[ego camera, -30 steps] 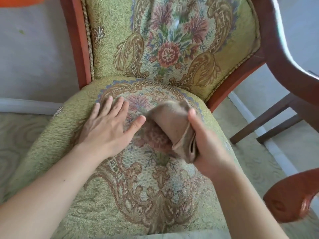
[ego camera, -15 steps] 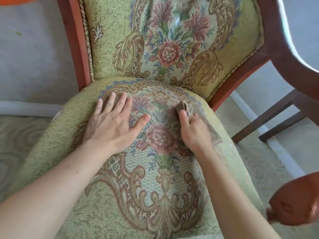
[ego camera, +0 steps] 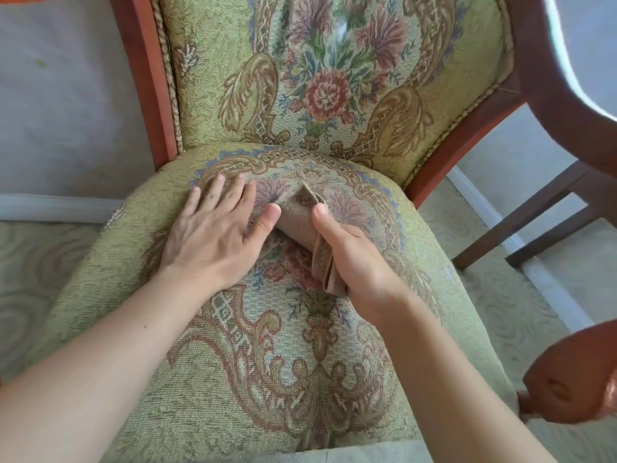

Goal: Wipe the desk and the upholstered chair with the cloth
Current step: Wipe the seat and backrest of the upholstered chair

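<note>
Right hand (ego camera: 362, 262) lifted, gripping cloth (ego camera: 300, 225); left hand (ego camera: 213, 238) flat on chair (ego camera: 434, 262) seat; carpet (ego camera: 521, 315) beneath.

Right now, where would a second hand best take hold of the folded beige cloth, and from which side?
Grip the folded beige cloth at its free upper corner, coming from the chair's backrest side: that peak stands clear, while the right hand wraps its lower part.

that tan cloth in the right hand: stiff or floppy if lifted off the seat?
Probably floppy: the cloth is folded into soft layers that bend round the right hand. Likely light, since the thumb and curled fingers alone hold it. It may drag rather than slide on the coarse woven seat, where the left hand rests flat.
</note>
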